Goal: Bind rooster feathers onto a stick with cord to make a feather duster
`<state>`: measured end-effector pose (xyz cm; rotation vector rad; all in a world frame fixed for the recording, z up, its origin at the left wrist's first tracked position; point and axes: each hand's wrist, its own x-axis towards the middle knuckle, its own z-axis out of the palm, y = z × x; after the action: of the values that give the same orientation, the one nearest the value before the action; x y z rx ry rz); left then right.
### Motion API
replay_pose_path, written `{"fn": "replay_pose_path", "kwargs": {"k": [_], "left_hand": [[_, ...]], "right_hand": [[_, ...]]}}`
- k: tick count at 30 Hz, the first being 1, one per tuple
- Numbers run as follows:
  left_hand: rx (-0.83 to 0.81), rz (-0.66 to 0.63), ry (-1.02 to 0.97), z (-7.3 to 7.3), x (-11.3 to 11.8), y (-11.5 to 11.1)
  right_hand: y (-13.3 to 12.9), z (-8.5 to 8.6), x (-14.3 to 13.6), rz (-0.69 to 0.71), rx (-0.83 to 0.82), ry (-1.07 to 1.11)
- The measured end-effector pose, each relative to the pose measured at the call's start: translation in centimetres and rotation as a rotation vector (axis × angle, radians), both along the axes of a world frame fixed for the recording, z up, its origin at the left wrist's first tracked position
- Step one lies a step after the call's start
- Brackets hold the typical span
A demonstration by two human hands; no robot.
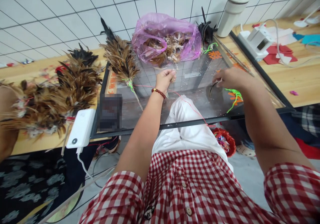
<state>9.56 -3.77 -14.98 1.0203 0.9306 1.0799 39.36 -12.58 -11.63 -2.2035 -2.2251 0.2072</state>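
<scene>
My left hand [166, 79], with a beaded bracelet at its wrist, is closed in a pinch above the glass panel [140, 117]. Whatever its fingertips hold is too small to make out. Just beyond it lies a purple plastic bag [142, 27] with loose feathers [175, 43] inside. Over the right part of the glass, my right hand [228, 78] is closed on a thin dark curved item [211, 89] whose kind I cannot tell. A red thread [186, 101] runs across the glass to its front edge. Left of the bag lies a brown feather bundle [121, 58] on a stick, tied with green string.
More brown feather bundles [62, 97] cover the table at left, near another person's arm [8, 117]. A white power bank [80, 129] lies by the frame's left edge. A cream bottle [232, 13] and a white power strip [257, 42] stand at right. Green strings [233, 97] lie near my right wrist.
</scene>
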Motion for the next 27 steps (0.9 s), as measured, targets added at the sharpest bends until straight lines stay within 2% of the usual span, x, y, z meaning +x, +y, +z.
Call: {"fn": "replay_pose_path", "kwargs": {"k": [3,7,9,12,14,18,22,27], "left_hand": [[0.005,-0.004,-0.006,-0.2,0.2,0.1],[0.045,-0.020,0.000,-0.6,0.1,0.2],[0.078,-0.019,0.000,-0.8,0.0,0.2],[0.109,-0.001,-0.027,-0.8,-0.1,0.0],[0.096,0.005,-0.057,-0.7,-0.1,-0.2],[-0.007,0.020,-0.123,-0.3,0.3,-0.5],[-0.046,0.016,-0.114,0.2,0.4,-0.7],[-0.049,0.027,-0.081,0.5,0.6,-0.6]], "right_hand": [[-0.5,-0.4,-1.7,0.065,0.036,-0.035],[1.1,1.1,-7.1,0.237,0.153,-0.073],[2.7,1.5,-10.0,0.365,0.251,-0.004],[5.3,0.8,-12.9,0.520,0.391,0.238],[6.8,-0.1,-13.5,0.495,0.466,0.438],[8.0,-1.3,-13.2,0.326,0.540,0.770],[7.6,-1.1,-13.1,0.285,0.507,0.883],[7.2,-0.8,-13.6,0.206,0.490,0.913]]}}
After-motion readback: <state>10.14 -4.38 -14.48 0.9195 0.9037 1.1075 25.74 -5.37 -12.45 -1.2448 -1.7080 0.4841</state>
